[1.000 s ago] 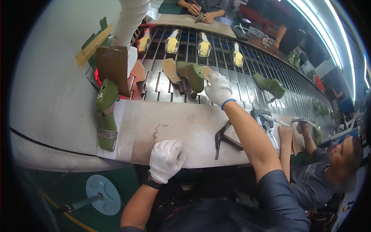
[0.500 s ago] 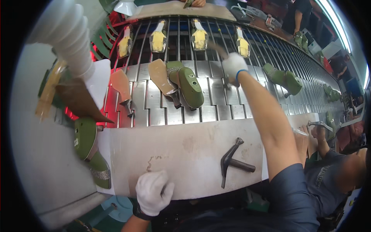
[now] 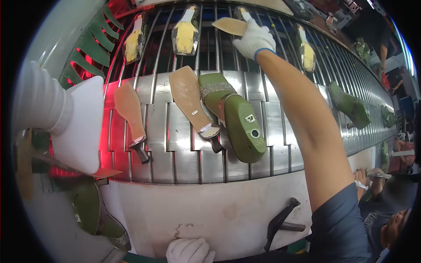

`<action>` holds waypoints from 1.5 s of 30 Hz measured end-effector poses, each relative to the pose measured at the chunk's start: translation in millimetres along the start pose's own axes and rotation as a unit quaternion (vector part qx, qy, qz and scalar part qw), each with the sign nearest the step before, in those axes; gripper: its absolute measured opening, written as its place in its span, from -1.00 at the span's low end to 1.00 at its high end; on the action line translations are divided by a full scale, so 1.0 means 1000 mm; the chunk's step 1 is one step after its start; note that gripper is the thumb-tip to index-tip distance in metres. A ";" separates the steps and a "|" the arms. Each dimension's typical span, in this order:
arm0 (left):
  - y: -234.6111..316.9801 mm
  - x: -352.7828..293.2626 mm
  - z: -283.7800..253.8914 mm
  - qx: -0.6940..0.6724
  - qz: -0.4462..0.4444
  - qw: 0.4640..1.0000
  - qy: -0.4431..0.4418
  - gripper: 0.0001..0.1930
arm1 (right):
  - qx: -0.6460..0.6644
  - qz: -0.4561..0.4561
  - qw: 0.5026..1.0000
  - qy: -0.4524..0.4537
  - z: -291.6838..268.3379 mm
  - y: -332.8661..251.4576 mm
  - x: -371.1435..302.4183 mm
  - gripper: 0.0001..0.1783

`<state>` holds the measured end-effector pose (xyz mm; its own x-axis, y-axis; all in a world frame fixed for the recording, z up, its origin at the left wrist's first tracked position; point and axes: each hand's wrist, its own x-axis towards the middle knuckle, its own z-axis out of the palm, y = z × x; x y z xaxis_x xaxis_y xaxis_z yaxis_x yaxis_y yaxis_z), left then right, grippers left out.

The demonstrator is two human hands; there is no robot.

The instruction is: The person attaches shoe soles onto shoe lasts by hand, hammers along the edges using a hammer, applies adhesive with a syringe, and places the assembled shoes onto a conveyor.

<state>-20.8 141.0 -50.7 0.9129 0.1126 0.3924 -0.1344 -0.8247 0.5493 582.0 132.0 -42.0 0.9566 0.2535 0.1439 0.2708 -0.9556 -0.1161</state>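
My right hand (image 3: 255, 40), in a white knit glove, reaches out over the far rollers. It is closed around a tan shoe sole (image 3: 229, 25) whose toe end points left. Just beyond the hand is an upturned shoe with a yellow bottom (image 3: 242, 13), partly covered by the hand and sole. My left hand (image 3: 190, 250), also gloved, rests curled at the near edge of the board, and nothing shows in it. On the metal slats between lie a green heeled sandal (image 3: 239, 127) and two tan soles with dark heels (image 3: 187, 94) (image 3: 128, 107).
A dark hammer (image 3: 280, 223) lies on the pale board (image 3: 210, 215). More yellow-bottomed shoes (image 3: 185, 37) stand on the rollers. A green sandal (image 3: 85, 210) sits at the left, below a white ribbed duct (image 3: 39, 96). Another green sandal (image 3: 350, 105) and a co-worker (image 3: 390, 219) are at the right.
My right hand has moved farther out over the rollers, and the sole it holds, blurred before, now shows clearly. The whole view has shifted, putting my left hand lower in the picture.
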 end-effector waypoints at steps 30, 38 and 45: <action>-0.008 -0.036 -0.041 -0.367 -0.037 0.910 0.189 -0.60 | 0.768 0.059 0.575 -0.278 -0.167 0.032 -0.541 -0.45; -0.058 -0.040 -0.015 -0.654 -0.205 0.710 0.160 -0.27 | 0.209 -0.107 0.971 0.054 -0.081 0.042 -0.468 -0.29; -0.056 -0.052 -0.018 -0.598 -0.199 0.758 0.167 -0.21 | 0.645 0.047 0.711 -0.278 -0.122 0.026 -0.532 -0.56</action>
<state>-68.0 191.5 -88.5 0.8514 0.5192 0.0749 -0.3097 0.3824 0.8706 66.6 -46.2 -1.7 0.7745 0.5609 -0.2924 -0.2655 -0.1312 -0.9551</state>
